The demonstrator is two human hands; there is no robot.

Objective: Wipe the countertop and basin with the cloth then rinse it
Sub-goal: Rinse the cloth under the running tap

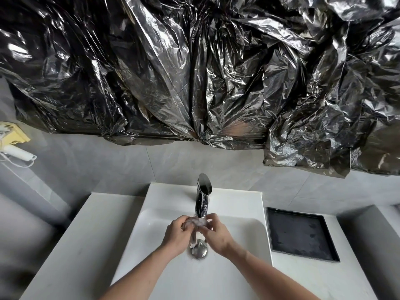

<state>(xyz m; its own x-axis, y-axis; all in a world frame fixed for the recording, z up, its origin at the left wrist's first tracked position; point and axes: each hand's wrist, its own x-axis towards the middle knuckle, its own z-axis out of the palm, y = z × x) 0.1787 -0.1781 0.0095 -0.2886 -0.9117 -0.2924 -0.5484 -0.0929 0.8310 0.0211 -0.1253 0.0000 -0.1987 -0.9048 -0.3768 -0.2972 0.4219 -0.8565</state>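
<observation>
A small, wet, pale cloth [200, 223] is bunched up directly under the spout of the chrome tap [203, 194], with water running onto it. My left hand [176, 233] grips its left side and my right hand [216, 231] grips its right side, both over the white basin [151, 245]. Below the hands sits the chrome drain [198, 250]. White countertop [71, 245] lies left of the basin. Most of the cloth is hidden between my fingers.
A black square tray [302, 233] rests on the counter to the right. Crumpled black plastic sheeting [194, 72] covers the wall above. A white hair dryer [18, 153] hangs at the far left. Grey tiled walls surround the counter.
</observation>
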